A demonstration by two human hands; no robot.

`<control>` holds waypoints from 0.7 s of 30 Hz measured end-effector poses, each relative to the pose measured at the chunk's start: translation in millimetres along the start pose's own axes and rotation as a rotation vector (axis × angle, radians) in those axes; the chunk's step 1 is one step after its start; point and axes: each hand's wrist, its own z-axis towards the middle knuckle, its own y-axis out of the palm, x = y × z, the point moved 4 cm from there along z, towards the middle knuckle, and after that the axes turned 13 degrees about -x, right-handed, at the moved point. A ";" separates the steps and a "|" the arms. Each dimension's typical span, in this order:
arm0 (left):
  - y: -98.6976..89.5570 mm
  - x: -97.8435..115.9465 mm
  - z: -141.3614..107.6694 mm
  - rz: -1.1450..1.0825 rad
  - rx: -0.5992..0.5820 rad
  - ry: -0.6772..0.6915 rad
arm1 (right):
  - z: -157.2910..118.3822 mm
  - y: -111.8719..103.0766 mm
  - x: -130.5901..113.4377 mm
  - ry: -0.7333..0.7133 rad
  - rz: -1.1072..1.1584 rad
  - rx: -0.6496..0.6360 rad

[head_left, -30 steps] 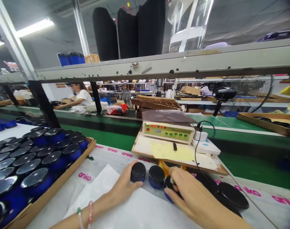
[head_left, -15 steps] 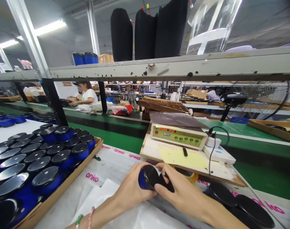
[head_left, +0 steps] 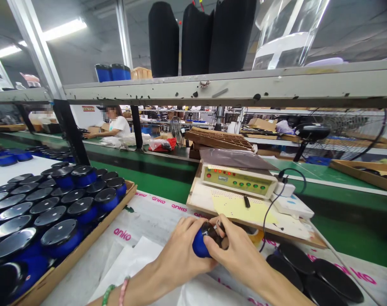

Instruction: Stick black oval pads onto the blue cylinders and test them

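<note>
Just above the bench, in the middle of the view, my left hand (head_left: 184, 246) is wrapped round a blue cylinder with a dark end (head_left: 200, 245). From the right, my right hand (head_left: 236, 250) curls its fingers and thumb against the cylinder's dark end, with a dark piece partly hidden between them. At the left, a cardboard tray (head_left: 94, 238) holds rows of similar blue cylinders with glossy black tops (head_left: 60, 233). Several black round parts (head_left: 336, 280) lie at the lower right. White sheets (head_left: 139, 255) lie below my hands.
A tester box (head_left: 238, 182) with red lights stands on a wooden board behind my hands, with yellow paper (head_left: 244, 206) and a black cable (head_left: 266, 221). A shelf (head_left: 180, 91) crosses overhead. Across the green belt (head_left: 148, 174) sits a person (head_left: 118, 125).
The cylinder has turned, showing more of its blue side, and my hands have moved slightly right. My right-hand fingers now lie closer over its dark end.
</note>
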 end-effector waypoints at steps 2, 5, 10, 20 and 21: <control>3.9 -0.4 0.6 0.015 0.016 0.005 | 1.8 2.7 1.5 0.015 -0.010 0.026; 6.1 -13.6 2.0 0.013 0.017 -0.021 | 5.7 -3.4 5.8 0.017 -0.024 -0.004; -16.2 -81.1 6.2 -0.024 0.113 -0.231 | 2.4 -43.0 26.3 0.061 -0.103 -0.001; -4.5 -72.0 -0.3 0.083 0.080 -0.199 | 3.5 8.4 30.3 -0.017 -0.304 -0.160; 2.0 -61.8 -1.3 0.047 0.024 -0.166 | 4.3 7.7 27.1 -0.039 -0.287 -0.187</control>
